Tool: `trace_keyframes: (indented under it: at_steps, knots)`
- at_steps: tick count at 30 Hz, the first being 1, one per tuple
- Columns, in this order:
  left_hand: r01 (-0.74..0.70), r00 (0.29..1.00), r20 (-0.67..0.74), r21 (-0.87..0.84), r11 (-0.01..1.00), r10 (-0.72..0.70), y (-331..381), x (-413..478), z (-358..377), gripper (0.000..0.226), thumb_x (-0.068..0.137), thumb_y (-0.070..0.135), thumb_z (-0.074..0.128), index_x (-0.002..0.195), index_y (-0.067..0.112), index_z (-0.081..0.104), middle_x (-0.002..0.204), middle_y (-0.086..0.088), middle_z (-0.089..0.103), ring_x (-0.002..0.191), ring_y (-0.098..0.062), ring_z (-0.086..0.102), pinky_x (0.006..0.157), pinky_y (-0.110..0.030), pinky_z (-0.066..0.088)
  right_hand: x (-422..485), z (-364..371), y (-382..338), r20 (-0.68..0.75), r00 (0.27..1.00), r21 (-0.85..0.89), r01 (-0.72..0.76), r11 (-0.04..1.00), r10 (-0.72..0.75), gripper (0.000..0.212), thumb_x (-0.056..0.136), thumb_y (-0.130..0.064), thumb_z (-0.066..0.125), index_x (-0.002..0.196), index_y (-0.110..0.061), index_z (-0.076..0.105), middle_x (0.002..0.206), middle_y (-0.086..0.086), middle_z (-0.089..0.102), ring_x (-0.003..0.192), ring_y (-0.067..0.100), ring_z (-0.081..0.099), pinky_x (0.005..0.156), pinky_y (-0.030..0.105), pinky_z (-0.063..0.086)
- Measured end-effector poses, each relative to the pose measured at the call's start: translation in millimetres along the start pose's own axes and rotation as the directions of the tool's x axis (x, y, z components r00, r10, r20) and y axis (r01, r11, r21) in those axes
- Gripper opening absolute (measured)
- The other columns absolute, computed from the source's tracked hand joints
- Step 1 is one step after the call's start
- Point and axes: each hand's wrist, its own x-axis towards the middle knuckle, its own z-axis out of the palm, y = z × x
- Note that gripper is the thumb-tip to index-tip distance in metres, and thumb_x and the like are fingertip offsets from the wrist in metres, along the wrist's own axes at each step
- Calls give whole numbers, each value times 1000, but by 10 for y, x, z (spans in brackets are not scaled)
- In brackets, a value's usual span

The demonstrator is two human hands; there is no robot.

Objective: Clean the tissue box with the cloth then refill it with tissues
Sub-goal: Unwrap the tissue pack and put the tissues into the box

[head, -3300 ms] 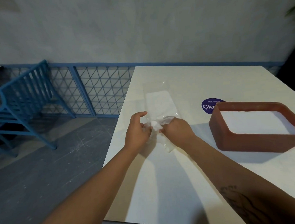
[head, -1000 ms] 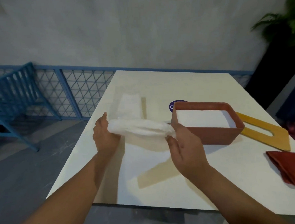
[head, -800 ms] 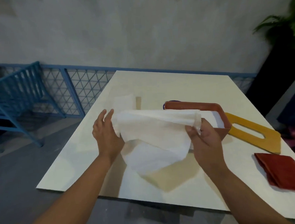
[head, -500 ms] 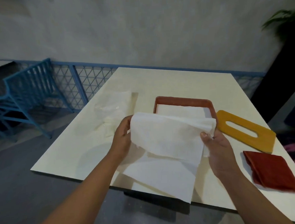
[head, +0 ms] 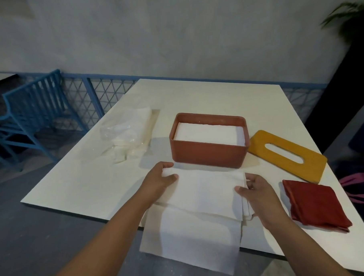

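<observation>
The left hand [head: 158, 180] and right hand [head: 256, 188] are bringing the white tissue sheet [head: 204, 191] down out of the air. It is now lying just in front of the tissue box [head: 207, 155], with its near part hanging over the table [head: 74, 184] edge. The plastic wrapper [head: 124, 138], which both hands were handling earlier, is now lying crumpled left of the box.

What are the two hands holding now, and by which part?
The white tissues: the left hand pinches their far left corner, and the right hand holds their right edge.
</observation>
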Motion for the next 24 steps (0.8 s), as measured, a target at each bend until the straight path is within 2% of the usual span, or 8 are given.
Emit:
trace_keyframes:
  at_steps: [3, 7, 9, 12, 16, 19, 22, 24]
  knots:
    - [-5, 998, -67, 111, 994, 13, 10, 43, 51, 41, 88, 25, 59, 127, 20, 47, 132, -1, 50, 114, -19, 50, 92, -28, 40, -11, -19, -25, -57, 991, -236, 107, 966, -123, 50, 82, -7, 70, 127, -12, 49, 109, 1, 55, 95, 15, 53, 79, 24, 42]
    - [-58, 995, -66, 184, 981, 71, -9, 64, 35, 40, 90, 27, 57, 129, 20, 48, 137, 0, 49, 127, -18, 44, 96, -26, 35, -21, -49, -35, -35, 948, -457, 267, 848, -317, 41, 81, -12, 72, 118, -19, 57, 111, -9, 49, 98, 8, 47, 82, 21, 39]
    - [-74, 995, -52, 211, 975, 86, -27, 59, 10, 36, 93, 28, 52, 128, 20, 48, 136, 0, 49, 123, -17, 46, 93, -25, 35, -33, -55, -29, 12, 928, -511, 325, 796, -371, 33, 80, -14, 72, 111, -21, 62, 109, -10, 51, 98, 7, 47, 84, 20, 38]
    - [-75, 992, -82, 182, 980, 91, -71, 48, -30, 31, 97, 27, 44, 126, 20, 51, 130, 0, 52, 108, -12, 48, 87, -23, 35, -63, -58, -15, 79, 900, -528, 403, 747, -429, 22, 81, -16, 72, 102, -23, 66, 108, -6, 59, 96, 7, 50, 88, 21, 41]
    - [-93, 982, -149, 157, 983, 116, -222, -2, -122, 28, 98, 15, 40, 122, 21, 53, 116, 3, 57, 100, -12, 53, 77, -19, 40, -174, -130, 38, 188, 829, -580, 526, 622, -527, 21, 81, -16, 71, 101, -23, 69, 107, -7, 62, 97, 6, 50, 89, 23, 40]
    - [-125, 980, -135, 165, 978, 148, -372, -98, -199, 33, 95, 6, 42, 119, 26, 52, 106, 7, 58, 91, -12, 59, 66, -16, 43, -369, -237, 144, 275, 735, -622, 628, 468, -620, 35, 72, -16, 70, 104, -26, 67, 104, -11, 62, 99, 6, 49, 84, 27, 37]
    - [-201, 973, -78, 169, 965, 216, -483, -243, -252, 44, 90, -2, 43, 122, 28, 50, 110, 9, 57, 79, -10, 59, 63, -19, 45, -650, -308, 314, 339, 743, -698, 610, 375, -576, 63, 55, -13, 66, 114, -34, 57, 115, -4, 60, 109, 10, 43, 87, 32, 36]
    - [-295, 953, -17, 188, 937, 303, -557, -354, -281, 52, 87, -6, 44, 123, 32, 49, 116, 13, 53, 81, -5, 57, 66, -15, 46, -783, -319, 421, 361, 766, -753, 576, 318, -531, 79, 49, -12, 70, 122, -37, 51, 127, 2, 57, 118, 17, 39, 92, 37, 35]
